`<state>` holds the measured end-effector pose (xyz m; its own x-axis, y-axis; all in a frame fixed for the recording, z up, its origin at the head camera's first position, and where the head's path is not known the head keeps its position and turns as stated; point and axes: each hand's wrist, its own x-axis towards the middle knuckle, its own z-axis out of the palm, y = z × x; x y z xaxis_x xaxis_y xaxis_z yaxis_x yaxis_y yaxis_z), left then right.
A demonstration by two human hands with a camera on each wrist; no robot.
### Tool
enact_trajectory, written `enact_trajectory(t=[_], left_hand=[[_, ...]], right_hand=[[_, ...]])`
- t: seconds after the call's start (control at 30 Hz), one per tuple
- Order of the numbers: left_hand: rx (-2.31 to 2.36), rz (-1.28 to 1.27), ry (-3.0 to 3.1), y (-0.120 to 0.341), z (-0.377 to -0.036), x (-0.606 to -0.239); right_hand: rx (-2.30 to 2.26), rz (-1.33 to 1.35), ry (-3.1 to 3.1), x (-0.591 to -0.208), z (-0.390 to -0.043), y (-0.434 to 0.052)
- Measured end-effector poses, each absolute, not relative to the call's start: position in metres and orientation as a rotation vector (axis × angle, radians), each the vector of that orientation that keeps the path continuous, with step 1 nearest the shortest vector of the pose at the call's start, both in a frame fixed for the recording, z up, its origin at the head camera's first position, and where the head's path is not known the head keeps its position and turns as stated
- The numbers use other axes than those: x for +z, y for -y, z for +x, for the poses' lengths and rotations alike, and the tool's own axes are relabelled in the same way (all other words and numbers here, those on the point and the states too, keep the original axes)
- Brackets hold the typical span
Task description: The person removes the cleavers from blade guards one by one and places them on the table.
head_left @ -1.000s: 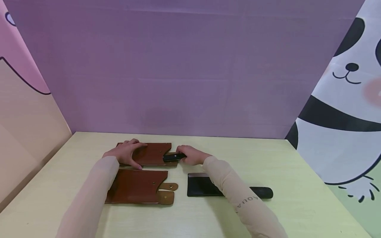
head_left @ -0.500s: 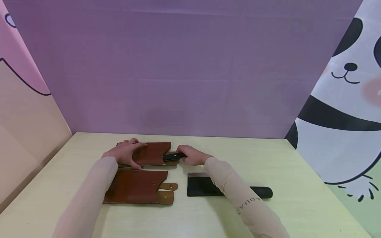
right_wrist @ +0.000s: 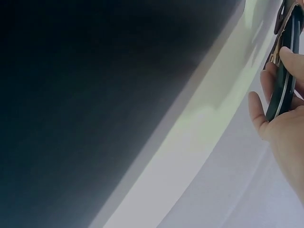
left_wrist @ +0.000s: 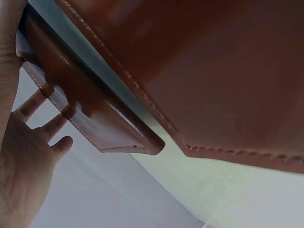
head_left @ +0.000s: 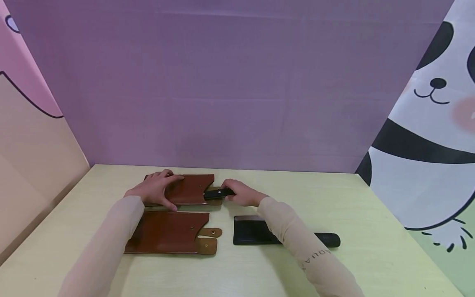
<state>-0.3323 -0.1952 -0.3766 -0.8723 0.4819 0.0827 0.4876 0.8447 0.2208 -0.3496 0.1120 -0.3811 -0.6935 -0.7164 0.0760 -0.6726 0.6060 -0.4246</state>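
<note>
My left hand (head_left: 160,191) holds the far brown leather sheath (head_left: 191,189) across its width, fingers on top and thumb at the near edge. A black knife handle (head_left: 218,193) sticks out of that sheath's right end, and my right hand (head_left: 237,194) grips it. The left wrist view shows the far sheath (left_wrist: 90,114) between thumb and fingers of my left hand (left_wrist: 28,156), with the near sheath (left_wrist: 213,71) close above. In the right wrist view my right hand (right_wrist: 285,123) wraps the thin black handle (right_wrist: 284,80). The blade is hidden inside the sheath.
A second brown sheath (head_left: 168,233) with a snap strap lies nearer me. To its right lies a black cleaver (head_left: 250,232), its handle under my right forearm. The yellow-green table (head_left: 371,231) meets a purple backdrop behind and printed panels at both sides.
The far sheath has turned a little under my left hand. My right hand and the black handle have edged slightly to the right.
</note>
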Motion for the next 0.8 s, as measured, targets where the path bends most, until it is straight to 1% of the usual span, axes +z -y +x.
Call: enact_trajectory(t=[0.33, 0.8], left_hand=[[-0.352, -0.786, 2.994, 0.195, -0.331, -0.373], [-0.341, -0.819, 2.998, 0.194, -0.328, -0.370]], right_hand=[[-0.693, -1.216, -2.711, -0.379, -0.349, -0.117], [-0.659, -1.221, -2.721, -0.369, -0.336, -0.119]])
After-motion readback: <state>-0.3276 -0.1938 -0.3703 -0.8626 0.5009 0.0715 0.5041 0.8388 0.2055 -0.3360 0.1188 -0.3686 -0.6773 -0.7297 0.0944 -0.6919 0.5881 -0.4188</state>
